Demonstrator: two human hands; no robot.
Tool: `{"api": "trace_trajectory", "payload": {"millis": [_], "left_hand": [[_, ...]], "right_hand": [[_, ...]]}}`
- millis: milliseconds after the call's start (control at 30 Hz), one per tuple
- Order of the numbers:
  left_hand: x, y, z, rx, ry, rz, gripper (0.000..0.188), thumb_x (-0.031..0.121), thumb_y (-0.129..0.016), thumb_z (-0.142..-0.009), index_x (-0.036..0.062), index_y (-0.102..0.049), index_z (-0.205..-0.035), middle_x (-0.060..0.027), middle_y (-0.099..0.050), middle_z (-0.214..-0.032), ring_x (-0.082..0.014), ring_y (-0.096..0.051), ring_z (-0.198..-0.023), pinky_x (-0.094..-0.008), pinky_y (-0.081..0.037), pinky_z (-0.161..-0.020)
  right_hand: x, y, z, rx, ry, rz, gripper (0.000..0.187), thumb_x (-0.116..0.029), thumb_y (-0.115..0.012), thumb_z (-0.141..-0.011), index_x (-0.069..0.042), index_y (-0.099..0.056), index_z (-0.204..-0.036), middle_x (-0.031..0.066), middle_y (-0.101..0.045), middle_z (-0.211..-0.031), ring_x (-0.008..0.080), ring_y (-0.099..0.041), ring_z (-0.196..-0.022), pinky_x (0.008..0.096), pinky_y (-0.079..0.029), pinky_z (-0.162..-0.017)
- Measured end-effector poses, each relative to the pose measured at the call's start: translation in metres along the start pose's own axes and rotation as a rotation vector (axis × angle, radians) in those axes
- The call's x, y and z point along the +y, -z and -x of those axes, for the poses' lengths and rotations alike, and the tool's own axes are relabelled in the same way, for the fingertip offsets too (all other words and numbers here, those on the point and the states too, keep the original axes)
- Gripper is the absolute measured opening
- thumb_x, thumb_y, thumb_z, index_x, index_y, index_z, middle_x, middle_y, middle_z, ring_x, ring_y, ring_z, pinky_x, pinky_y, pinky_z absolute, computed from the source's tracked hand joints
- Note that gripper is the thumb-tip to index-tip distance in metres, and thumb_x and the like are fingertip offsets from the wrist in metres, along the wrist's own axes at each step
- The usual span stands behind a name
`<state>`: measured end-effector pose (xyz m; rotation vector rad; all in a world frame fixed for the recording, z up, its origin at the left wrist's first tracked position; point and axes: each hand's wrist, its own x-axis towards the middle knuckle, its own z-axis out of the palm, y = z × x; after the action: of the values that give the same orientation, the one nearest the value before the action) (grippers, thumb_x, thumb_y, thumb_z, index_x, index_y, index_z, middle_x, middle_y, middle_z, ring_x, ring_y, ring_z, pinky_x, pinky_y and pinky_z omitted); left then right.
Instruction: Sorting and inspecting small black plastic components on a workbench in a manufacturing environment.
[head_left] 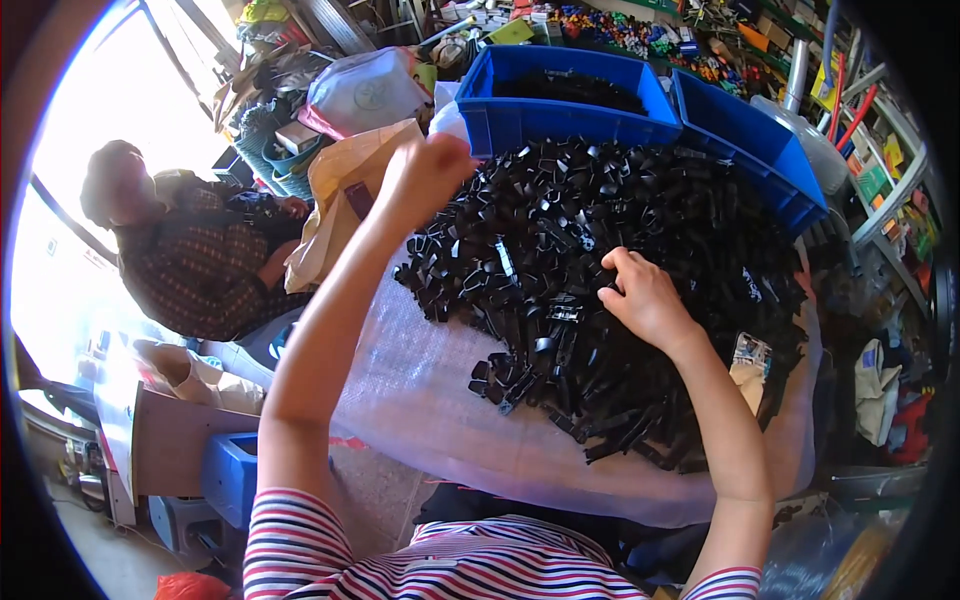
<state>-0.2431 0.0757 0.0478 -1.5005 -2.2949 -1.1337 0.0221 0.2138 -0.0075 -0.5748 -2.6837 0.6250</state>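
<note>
A heap of small black plastic pieces [560, 230], some like clips and some like short strips, covers much of the pale woven sheet [400, 400] on the table. My left hand [425, 175] is raised at the heap's far left, beside the left end of a blue bin [580, 128]. Motion smears its fingers, so I cannot make out whether it holds anything. Over the middle right of the heap is my right hand [648, 300], its fingers bent and the thumb apart from the forefinger. Nothing shows between them.
Another blue bin [750, 150] stands at the back right. A brown paper sack [350, 180] is left of the heap, with a seated person [200, 250] beyond it. A small printed card [750, 365] lies near my right forearm. Cluttered shelves [640, 35] line the back.
</note>
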Motion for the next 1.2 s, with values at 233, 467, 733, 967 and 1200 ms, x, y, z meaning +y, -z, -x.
{"api": "trace_trajectory", "payload": {"millis": [233, 467, 733, 967, 1200], "left_hand": [[-0.015, -0.028, 0.102, -0.079, 0.025, -0.135, 0.021, 0.019, -0.067, -0.072, 0.0042, -0.057, -0.082, -0.0127, -0.058, -0.078, -0.0282, -0.059, -0.071, -0.0346, -0.046, -0.063], [0.005, -0.016, 0.106, -0.047, 0.171, 0.148, 0.015, 0.004, -0.065, -0.071, 0.0026, -0.053, -0.078, -0.0086, -0.055, -0.068, -0.0216, -0.057, -0.063, -0.0302, -0.044, -0.059], [-0.008, -0.008, 0.100, 0.006, 0.100, 0.081, 0.013, 0.010, -0.065, -0.074, 0.0029, -0.057, -0.081, -0.0087, -0.058, -0.074, -0.0186, -0.058, -0.068, -0.0293, -0.045, -0.063], [-0.012, -0.012, 0.112, -0.199, 0.068, -0.198, 0.014, 0.015, -0.064, -0.074, 0.0064, -0.058, -0.084, -0.0108, -0.057, -0.082, -0.0273, -0.058, -0.080, -0.0365, -0.047, -0.068], [0.018, -0.004, 0.110, -0.134, 0.204, 0.458, 0.013, -0.002, -0.052, -0.082, 0.0028, -0.054, -0.093, -0.0026, -0.055, -0.079, -0.0125, -0.060, -0.073, -0.0251, -0.047, -0.059]], "right_hand": [[-0.005, 0.006, 0.003, -0.046, -0.021, 0.038, 0.028, -0.018, -0.065, -0.070, -0.001, -0.053, -0.088, 0.0117, -0.056, -0.076, 0.0272, -0.057, -0.072, 0.0359, -0.045, -0.067], [-0.002, 0.016, 0.011, -0.134, -0.088, -0.242, 0.036, -0.011, -0.068, -0.070, -0.003, -0.052, -0.101, 0.0066, -0.052, -0.074, 0.0171, -0.053, -0.069, 0.0304, -0.044, -0.065], [-0.022, 0.036, 0.038, -0.019, -0.155, -0.347, 0.037, -0.009, -0.065, -0.076, -0.003, -0.050, -0.110, 0.0005, -0.048, -0.069, 0.0065, -0.047, -0.063, 0.0222, -0.041, -0.058], [-0.042, 0.043, 0.069, 0.072, -0.026, -0.306, 0.020, -0.016, -0.065, -0.081, -0.002, -0.055, -0.089, -0.0010, -0.051, -0.079, 0.0031, -0.045, -0.065, 0.0179, -0.038, -0.059], [-0.043, 0.036, 0.091, 0.061, -0.049, -0.466, 0.019, -0.004, -0.056, -0.084, 0.002, -0.053, -0.102, 0.0039, -0.053, -0.091, 0.0083, -0.054, -0.078, 0.0219, -0.048, -0.070]]}}
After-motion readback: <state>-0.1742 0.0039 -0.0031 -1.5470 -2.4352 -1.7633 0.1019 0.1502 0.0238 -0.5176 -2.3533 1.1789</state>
